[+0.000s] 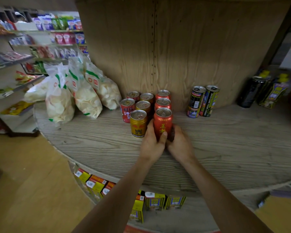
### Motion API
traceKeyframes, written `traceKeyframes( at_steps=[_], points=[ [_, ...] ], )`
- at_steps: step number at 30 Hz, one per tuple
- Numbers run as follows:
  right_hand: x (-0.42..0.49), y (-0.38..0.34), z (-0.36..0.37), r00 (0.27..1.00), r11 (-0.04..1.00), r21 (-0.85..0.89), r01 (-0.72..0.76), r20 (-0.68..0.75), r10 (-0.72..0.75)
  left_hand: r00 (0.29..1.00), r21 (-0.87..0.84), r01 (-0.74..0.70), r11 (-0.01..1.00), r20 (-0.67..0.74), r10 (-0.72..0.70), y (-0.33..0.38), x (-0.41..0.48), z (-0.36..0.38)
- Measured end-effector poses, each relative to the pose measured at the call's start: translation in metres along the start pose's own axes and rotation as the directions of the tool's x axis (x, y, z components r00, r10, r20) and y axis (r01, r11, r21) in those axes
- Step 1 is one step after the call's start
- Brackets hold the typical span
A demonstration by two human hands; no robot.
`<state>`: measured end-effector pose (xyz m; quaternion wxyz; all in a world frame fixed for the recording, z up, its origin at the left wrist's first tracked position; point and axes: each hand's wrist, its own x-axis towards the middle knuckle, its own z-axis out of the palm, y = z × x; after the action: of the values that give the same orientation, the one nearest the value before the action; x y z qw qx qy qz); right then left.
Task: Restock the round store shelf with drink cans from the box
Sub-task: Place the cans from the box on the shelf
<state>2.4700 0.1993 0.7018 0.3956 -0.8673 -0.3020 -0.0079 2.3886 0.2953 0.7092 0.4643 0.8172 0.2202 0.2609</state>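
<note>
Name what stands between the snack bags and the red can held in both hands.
In the head view, a cluster of short cans, gold and red, fills that stretch of shelf.

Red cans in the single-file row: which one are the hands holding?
The front red can, nearest the edge of the round shelf. The left hand and right hand grip its lower half; the middle red can and back red can stand untouched.
</note>
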Motion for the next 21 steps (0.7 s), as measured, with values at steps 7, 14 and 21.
traceKeyframes(
  at_steps=[7,14,21],
  points=[
    [-0.013,-0.007,-0.004,1.0,0.999,-0.037,0.0,0.003,0.0,1.0,0.03,0.004,1.0,0.027,-0.005,-0.002,-0.01,-0.005],
    [-0.056,-0.014,-0.017,0.998,0.986,-0.166,-0.01,0.054,0.019,0.988,0.082,-0.105,0.991,0.119,0.095,-0.006,-0.059,-0.028],
    [-0.135,-0.011,-0.041,0.99,0.909,-0.409,0.077,-0.079,-0.119,0.911,0.305,-0.393,0.868,0.259,0.321,0.004,-0.102,-0.048]
  ],
)
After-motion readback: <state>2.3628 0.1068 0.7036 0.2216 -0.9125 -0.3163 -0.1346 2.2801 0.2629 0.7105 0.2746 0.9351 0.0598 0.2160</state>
